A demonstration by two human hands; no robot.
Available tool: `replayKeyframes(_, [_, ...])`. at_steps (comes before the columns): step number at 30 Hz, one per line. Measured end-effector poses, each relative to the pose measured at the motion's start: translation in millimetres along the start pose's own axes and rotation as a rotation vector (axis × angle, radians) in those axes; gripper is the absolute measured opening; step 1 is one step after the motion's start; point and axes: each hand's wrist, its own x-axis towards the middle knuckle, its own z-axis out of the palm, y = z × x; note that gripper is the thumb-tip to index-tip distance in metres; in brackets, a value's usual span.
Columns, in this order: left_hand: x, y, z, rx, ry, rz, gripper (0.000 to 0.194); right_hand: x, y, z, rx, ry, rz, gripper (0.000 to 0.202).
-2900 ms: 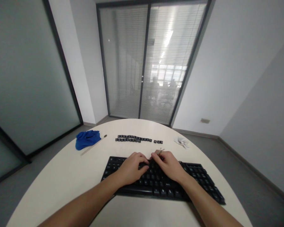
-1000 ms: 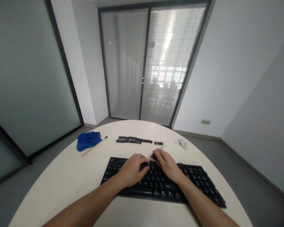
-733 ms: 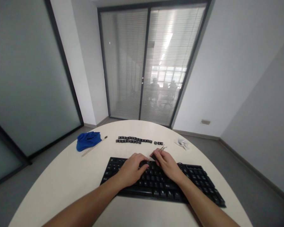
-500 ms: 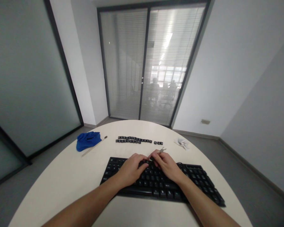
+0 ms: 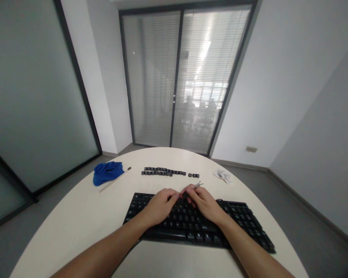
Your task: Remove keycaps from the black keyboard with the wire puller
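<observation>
A black keyboard (image 5: 176, 234) lies across the table before me, partly covered by both hands and forearms. My left hand (image 5: 162, 205) is over its upper middle, thumb and index finger drawn together. Whatever sits between those fingertips is too small and hidden to name. Beside it, my right hand (image 5: 203, 202) is closed around a small keycap puller (image 5: 197, 185), whose pale metal end pokes out past the knuckles. The fingertips of both hands meet above the keys. Beyond the keyboard, loose black keycaps (image 5: 156, 172) stand in rows, with a few (image 5: 193, 175) set apart on the right.
The round pale table (image 5: 84, 227) carries a blue cloth (image 5: 108, 172) at the far left, with a thin long-handled brush (image 5: 116, 180) beside it. A crumpled white cloth or tissue (image 5: 222, 175) lies at the far right. Glass doors with blinds (image 5: 174, 77) stand behind.
My left thumb has lifted from the keys and closed up against the index finger. The right hand with the keycap puller has barely shifted.
</observation>
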Motion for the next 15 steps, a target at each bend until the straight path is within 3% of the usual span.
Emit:
replayKeyframes(8, [4.0,-2.9,-2.3,-0.108,-0.057,-0.048,0.027,-3.3,-1.0,-1.8,0.097,-0.095,-0.048,0.044])
replayKeyframes(15, [4.6,-5.7,-0.6,-0.115,0.016,-0.059,0.023,-4.6,-8.1,-1.7,0.077,-0.145,-0.089,0.032])
